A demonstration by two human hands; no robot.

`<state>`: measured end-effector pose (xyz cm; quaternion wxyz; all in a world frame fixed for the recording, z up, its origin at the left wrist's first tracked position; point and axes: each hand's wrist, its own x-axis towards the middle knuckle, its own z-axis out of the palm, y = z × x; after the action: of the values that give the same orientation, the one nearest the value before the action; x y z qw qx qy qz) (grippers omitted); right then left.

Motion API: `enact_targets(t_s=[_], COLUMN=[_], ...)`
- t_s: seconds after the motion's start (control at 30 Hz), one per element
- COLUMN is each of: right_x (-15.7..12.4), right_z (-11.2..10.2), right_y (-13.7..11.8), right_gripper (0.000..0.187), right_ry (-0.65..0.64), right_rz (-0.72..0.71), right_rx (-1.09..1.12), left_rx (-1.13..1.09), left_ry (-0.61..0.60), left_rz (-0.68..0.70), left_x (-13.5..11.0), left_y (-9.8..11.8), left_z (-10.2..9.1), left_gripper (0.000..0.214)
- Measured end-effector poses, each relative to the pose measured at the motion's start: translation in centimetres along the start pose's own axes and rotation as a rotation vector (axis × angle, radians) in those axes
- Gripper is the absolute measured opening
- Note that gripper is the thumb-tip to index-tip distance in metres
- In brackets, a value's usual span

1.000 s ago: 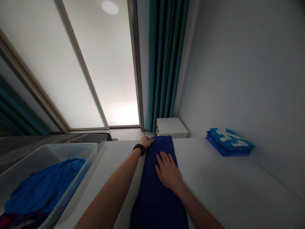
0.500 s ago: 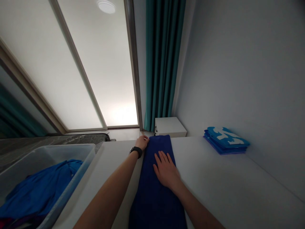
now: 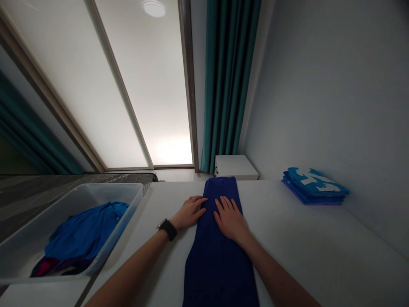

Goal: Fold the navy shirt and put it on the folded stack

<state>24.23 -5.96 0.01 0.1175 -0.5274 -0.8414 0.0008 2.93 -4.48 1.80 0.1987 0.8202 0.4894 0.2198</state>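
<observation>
A long dark blue garment, folded into a narrow strip, lies lengthwise on the white table. My right hand lies flat on it with fingers stretched out. My left hand, with a black watch on its wrist, rests at the strip's left edge, fingers extended and touching the cloth. Neither hand grips anything.
A clear plastic bin with blue and reddish clothes stands at the left. A stack of folded blue garments sits at the table's far right by the wall. A small white cabinet, teal curtains and a lit sliding door lie beyond.
My left hand has drawn back from the garment's far end to its left edge, beside my right hand. The right hand stays flat on the cloth. The view shifted slightly.
</observation>
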Motion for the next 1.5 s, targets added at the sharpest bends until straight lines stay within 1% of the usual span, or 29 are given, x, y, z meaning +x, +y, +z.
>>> enact_targets(t_s=[0.07, 0.17, 0.3, 0.37, 0.43, 0.47, 0.53, 0.6, 0.7, 0.8, 0.93, 1.03, 1.1, 1.2, 1.37, 1.43, 1.5], right_x=[0.1, 0.2, 0.2, 0.1, 0.0, -0.2, -0.7, -1.5, -3.5, -6.6, -11.0, -13.2, -13.9, -14.3, -14.1, -14.1, -14.3], right_z=[0.0, -0.1, -0.5, -0.7, -0.9, -1.0, -1.2, -1.2, -1.4, -2.0, -3.1, -3.6, -3.8, -3.8, -3.4, -3.3, -3.5], right_y=[0.1, 0.4, 0.5, 0.4, 0.2, 0.2, 0.1, 0.1, -0.2, -1.0, -2.7, -3.8, -4.4, -4.8, -4.5, -4.4, -4.6], right_gripper=[0.056, 0.056, 0.056, 0.055, 0.053, 0.051, 0.048, 0.048, 0.050, 0.054, 0.055, 0.054, 0.055, 0.055, 0.053, 0.053, 0.051], right_ry=[-0.001, -0.009, -0.020, -0.011, 0.019, 0.039, 0.063, 0.049, -0.011, -0.054, -0.071, -0.066, -0.071, -0.080, -0.080, -0.073, -0.058], right_rz=[-0.012, -0.028, -0.048, -0.047, -0.045, -0.050, -0.071, -0.094, -0.106, -0.116, -0.178, -0.177, -0.176, -0.169, -0.178, -0.185, -0.200], right_rx=[-0.003, -0.010, -0.014, -0.010, -0.006, -0.003, 0.005, 0.018, 0.041, 0.056, 0.067, 0.078, 0.084, 0.086, 0.097, 0.108, 0.125], left_rx=[0.069, 0.142, 0.122, 0.060, -0.027, -0.071, -0.143, -0.185, -0.226, -0.257, -0.352, -0.384, -0.379, -0.391, -0.512, -0.494, -0.412], left_ry=[-0.010, 0.008, 0.056, 0.119, 0.164, 0.163, 0.122, 0.079, 0.065, 0.062, 0.030, 0.046, 0.040, 0.001, -0.051, -0.035, 0.012], left_rz=[0.007, 0.022, 0.018, -0.046, -0.148, -0.194, -0.253, -0.273, -0.278, -0.273, -0.277, -0.274, -0.268, -0.247, -0.236, -0.235, -0.234], left_x=[-1.1, -2.5, -4.1, -5.0, -6.0, -6.6, -7.7, -8.9, -10.2, -11.0, -11.6, -12.3, -12.8, -13.3, -13.5, -13.5, -13.7], left_y=[0.2, 0.7, 2.0, 2.7, 3.6, 4.1, 5.1, 6.0, 6.9, 7.2, 7.4, 7.7, 7.8, 7.5, 7.1, 7.3, 7.6], left_z=[0.2, 0.5, 0.7, 0.7, 0.5, 0.4, 0.3, 0.3, 0.4, 0.4, 0.2, 0.2, 0.2, 0.5, 1.0, 1.3, 1.7], left_gripper=[0.046, 0.049, 0.048, 0.042, 0.034, 0.032, 0.028, 0.026, 0.025, 0.025, 0.027, 0.027, 0.027, 0.028, 0.030, 0.033, 0.035])
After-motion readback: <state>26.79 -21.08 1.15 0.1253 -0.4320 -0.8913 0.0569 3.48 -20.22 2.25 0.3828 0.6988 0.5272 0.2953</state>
